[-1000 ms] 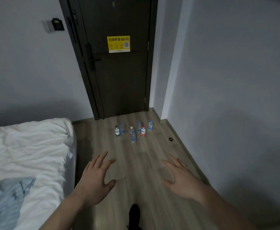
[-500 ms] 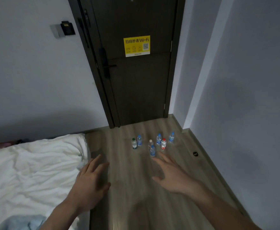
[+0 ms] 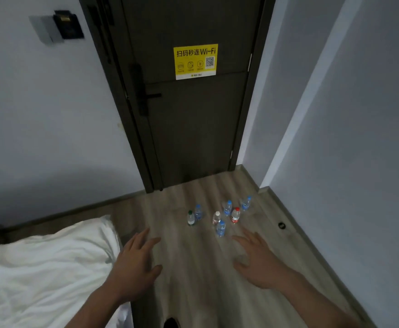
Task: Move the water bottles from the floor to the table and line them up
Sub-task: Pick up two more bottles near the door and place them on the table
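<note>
We are reaching both hands, left hand point(image 3: 134, 263) and right hand point(image 3: 259, 261), fingers spread and holding nothing, toward the upright water bottles point(image 3: 219, 215) standing ahead on the floor point(image 3: 193, 292), the nearest blue-capped bottle point(image 3: 220, 228) lying closer to our right.

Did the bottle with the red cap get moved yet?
No. The red-capped bottle stands on the floor in the same place within the cluster, beside the white-capped bottle. Only the camera shifted; neither hand touches it.
</note>
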### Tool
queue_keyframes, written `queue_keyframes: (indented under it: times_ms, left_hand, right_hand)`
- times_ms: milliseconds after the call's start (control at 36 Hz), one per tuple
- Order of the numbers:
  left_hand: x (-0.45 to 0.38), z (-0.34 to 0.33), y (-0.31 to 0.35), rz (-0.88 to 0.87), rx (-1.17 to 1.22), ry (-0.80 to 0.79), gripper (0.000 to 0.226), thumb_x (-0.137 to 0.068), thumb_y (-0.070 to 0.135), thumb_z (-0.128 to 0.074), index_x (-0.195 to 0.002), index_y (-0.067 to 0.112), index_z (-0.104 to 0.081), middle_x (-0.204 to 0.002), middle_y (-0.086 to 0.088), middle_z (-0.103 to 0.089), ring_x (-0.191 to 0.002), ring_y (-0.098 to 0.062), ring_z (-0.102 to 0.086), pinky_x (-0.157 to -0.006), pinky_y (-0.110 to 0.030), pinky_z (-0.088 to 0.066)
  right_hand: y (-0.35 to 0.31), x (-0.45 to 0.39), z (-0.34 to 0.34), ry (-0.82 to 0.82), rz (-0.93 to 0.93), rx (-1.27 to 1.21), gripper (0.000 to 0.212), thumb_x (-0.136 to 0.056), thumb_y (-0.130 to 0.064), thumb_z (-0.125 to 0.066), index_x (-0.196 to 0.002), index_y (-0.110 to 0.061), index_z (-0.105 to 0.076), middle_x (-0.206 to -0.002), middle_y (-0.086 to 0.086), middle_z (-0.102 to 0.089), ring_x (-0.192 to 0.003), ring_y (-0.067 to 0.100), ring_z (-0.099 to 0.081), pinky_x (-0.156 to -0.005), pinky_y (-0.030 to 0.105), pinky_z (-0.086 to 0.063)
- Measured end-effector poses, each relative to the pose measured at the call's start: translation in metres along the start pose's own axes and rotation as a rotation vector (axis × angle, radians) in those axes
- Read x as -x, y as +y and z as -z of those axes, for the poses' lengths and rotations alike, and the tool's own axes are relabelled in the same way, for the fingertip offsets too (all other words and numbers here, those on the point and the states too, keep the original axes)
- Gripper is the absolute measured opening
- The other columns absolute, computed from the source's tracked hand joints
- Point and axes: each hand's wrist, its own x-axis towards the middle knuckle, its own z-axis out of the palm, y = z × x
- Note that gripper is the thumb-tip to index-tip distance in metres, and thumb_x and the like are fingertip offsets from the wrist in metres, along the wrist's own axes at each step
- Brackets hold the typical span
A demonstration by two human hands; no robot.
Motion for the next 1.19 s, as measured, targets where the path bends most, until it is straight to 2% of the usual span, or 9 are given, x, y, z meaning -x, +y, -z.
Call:
queue_keyframes:
  times_ms: [139, 361, 583, 722, 972, 1194]
  left_hand:
    - [-0.067, 0.019, -0.027, -0.088, -0.063, -0.101, 0.072, -0.087, 0.047, -0.065, -0.152, 0.035, -0.035, -0.167, -0.001, -0.012, -0.153, -0.025, -0.017, -0.122, -0.040, -0.023]
    - [-0.177, 0.032, -0.026, -0.221, -0.106, -0.201, 0.071, -0.091, 0.049, -0.059, -0.154, 0.036, -0.029, -0.168, 0.003, -0.002, -0.154, -0.021, -0.009, -0.122, -0.034, -0.019]
    - [-0.303, 0.038, -0.012, -0.235, -0.156, -0.297, 0.069, -0.095, 0.043, -0.055, -0.156, 0.025, -0.027, -0.166, -0.001, -0.012, -0.153, -0.019, -0.012, -0.122, -0.030, -0.016]
    - [-0.385, 0.037, -0.019, -0.188, -0.156, -0.374, 0.071, -0.092, 0.042, -0.058, -0.155, 0.030, -0.028, -0.166, 0.003, -0.012, -0.151, -0.019, -0.018, -0.121, -0.031, -0.021]
    - [-0.507, 0.023, -0.041, -0.091, -0.158, -0.487, 0.066, -0.086, 0.041, -0.058, -0.148, 0.030, -0.037, -0.156, 0.004, -0.025, -0.138, -0.024, -0.035, -0.111, -0.036, -0.035]
    - [-0.625, -0.052, -0.069, -0.092, -0.194, -0.642, 0.059, -0.095, 0.037, -0.053, -0.148, 0.022, -0.035, -0.154, -0.002, -0.027, -0.133, -0.026, -0.041, -0.105, -0.037, -0.041]
  right_hand:
    - [-0.016, -0.035, -0.004, 0.005, -0.146, -0.044, 0.076, -0.097, -0.045, -0.056, -0.158, -0.038, -0.011, -0.167, -0.011, 0.007, -0.154, 0.023, 0.008, -0.125, 0.040, -0.014]
    - [-0.016, -0.095, 0.004, 0.022, -0.247, -0.136, 0.074, -0.097, -0.045, -0.056, -0.158, -0.036, -0.015, -0.167, -0.012, 0.007, -0.154, 0.020, 0.008, -0.124, 0.037, -0.016]
    - [0.011, -0.189, 0.023, -0.003, -0.336, -0.185, 0.074, -0.097, -0.046, -0.056, -0.158, -0.035, -0.015, -0.167, -0.011, 0.004, -0.155, 0.019, 0.003, -0.123, 0.034, -0.021]
    - [0.026, -0.269, 0.039, -0.053, -0.384, -0.173, 0.074, -0.096, -0.046, -0.057, -0.157, -0.032, -0.018, -0.167, -0.007, -0.002, -0.153, 0.019, -0.008, -0.121, 0.029, -0.022]
    - [0.038, -0.396, 0.051, -0.169, -0.427, -0.195, 0.070, -0.096, -0.042, -0.058, -0.156, -0.027, -0.026, -0.164, 0.001, -0.016, -0.149, 0.024, -0.025, -0.120, 0.033, -0.026]
    - [0.068, -0.481, 0.021, -0.148, -0.579, -0.250, 0.065, -0.094, -0.037, -0.059, -0.153, -0.030, -0.031, -0.158, -0.005, -0.028, -0.140, 0.018, -0.039, -0.114, 0.026, -0.033]
